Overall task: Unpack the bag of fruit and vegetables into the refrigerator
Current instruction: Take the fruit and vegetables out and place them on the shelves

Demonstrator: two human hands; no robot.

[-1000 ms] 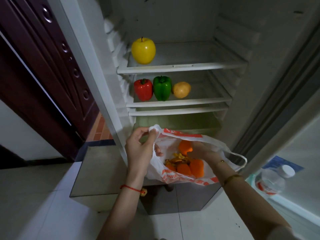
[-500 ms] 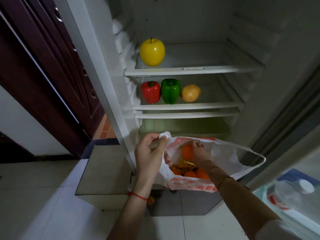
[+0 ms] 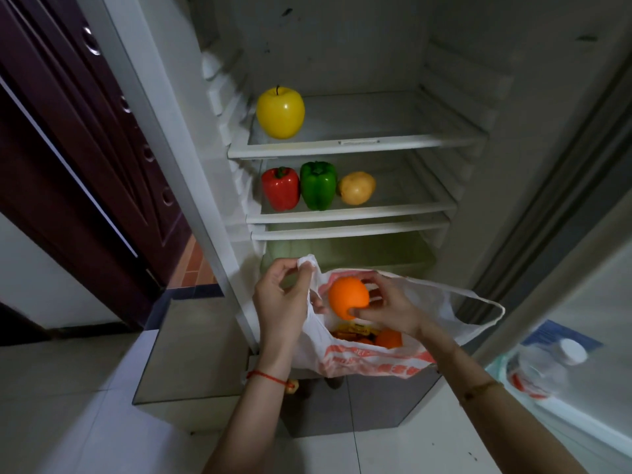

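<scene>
While left hand (image 3: 284, 299) pinches the plastic bag (image 3: 372, 360) rim, right hand (image 3: 390, 307) fingers (image 3: 366, 313) curl round an orange (image 3: 348, 297), round, smooth, bright, held above the bag mouth before the refrigerator (image 3: 355, 143) shelves.

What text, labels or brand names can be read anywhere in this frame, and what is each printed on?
No text here can be read with confidence.
Plastic bag: orange-red print along the lower front, too blurred and creased to read.
Water bottle in the door rack: red and white label, blurred, unreadable.
Blue card behind the bottle: pale lines of print, too small to read.
Packets inside the bag: dark marks, illegible.
</scene>
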